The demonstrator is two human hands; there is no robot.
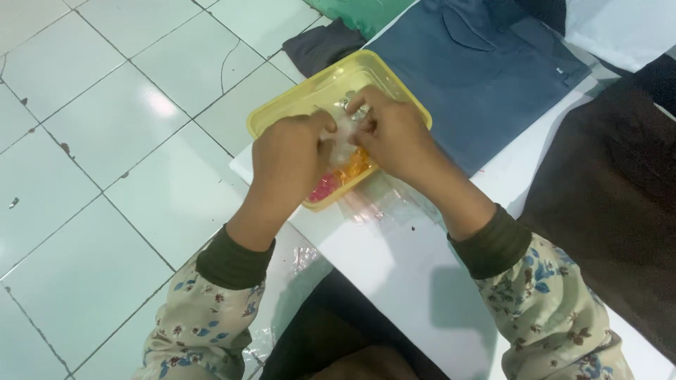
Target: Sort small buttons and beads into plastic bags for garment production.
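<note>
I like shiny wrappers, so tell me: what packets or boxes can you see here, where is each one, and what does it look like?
Yellow tub: on the white board's corner over the floor tiles; rectangular, rounded corners, pink and orange bits inside.
Small clear bag: above the tub, pinched between the left hand and right hand; crinkled, see-through.
Clear wrappers: flat on the board beside the tub, under the right wrist; glossy, faintly pink.
No signs or screens.
</note>
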